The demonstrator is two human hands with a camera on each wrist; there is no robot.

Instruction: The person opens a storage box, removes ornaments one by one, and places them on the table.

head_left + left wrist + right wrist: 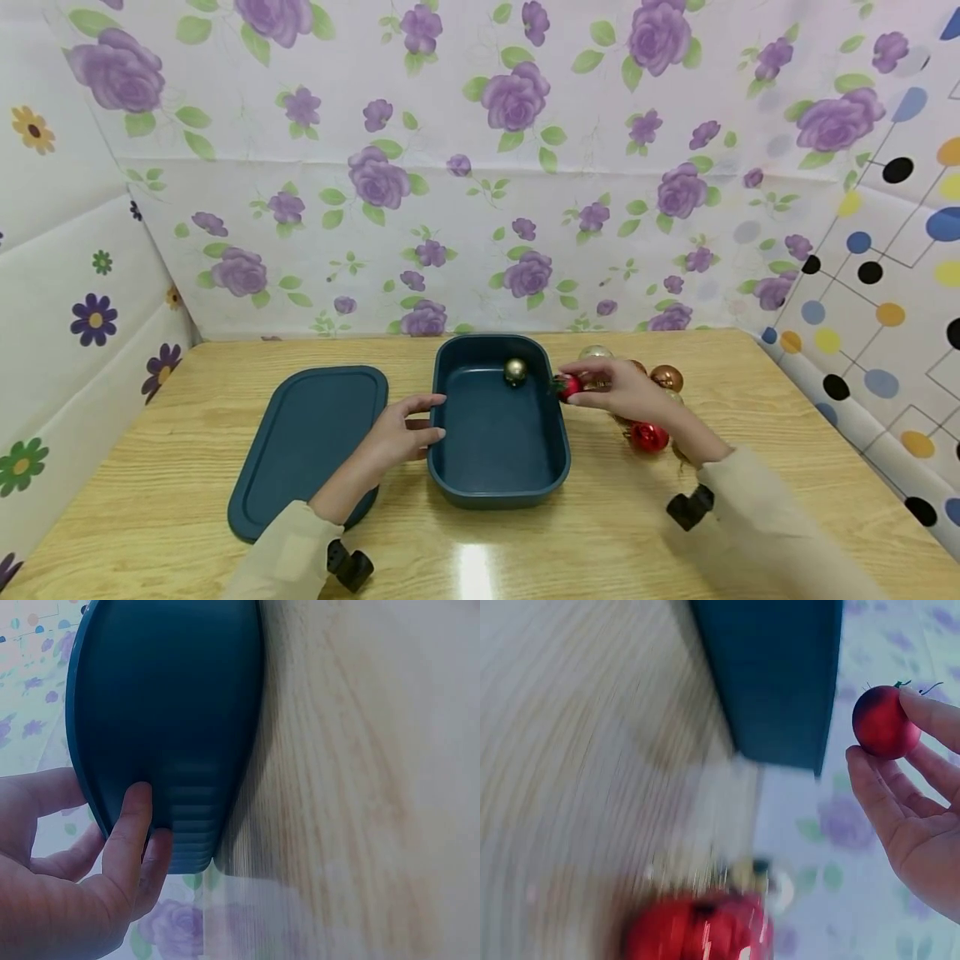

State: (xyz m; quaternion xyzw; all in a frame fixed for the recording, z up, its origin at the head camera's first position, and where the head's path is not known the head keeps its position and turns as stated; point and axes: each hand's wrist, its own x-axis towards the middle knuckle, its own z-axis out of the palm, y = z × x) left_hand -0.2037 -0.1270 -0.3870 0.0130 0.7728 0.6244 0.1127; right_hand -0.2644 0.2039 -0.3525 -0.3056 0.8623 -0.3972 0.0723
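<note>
A deep blue-green rectangular box (495,497) stands on the table with a gold Christmas ball (515,372) inside, near its far right corner. My left hand (401,432) holds the box's left wall; in the left wrist view some fingers (127,832) press the outer side while others reach over the rim. Pinched between the thumb and fingers of my right hand (626,392) is a red Christmas ball (885,724) with a bit of green at its top. That hand is by the box's right rim, with the ball just beside the edge.
More Christmas balls lie grouped right of the box, among them a shiny red ball (648,437), a copper ball (667,378) and a pale ball (596,353), partly behind my right hand. A matching flat lid (315,442) lies left of the box. Patterned cloth walls (450,208) border the table.
</note>
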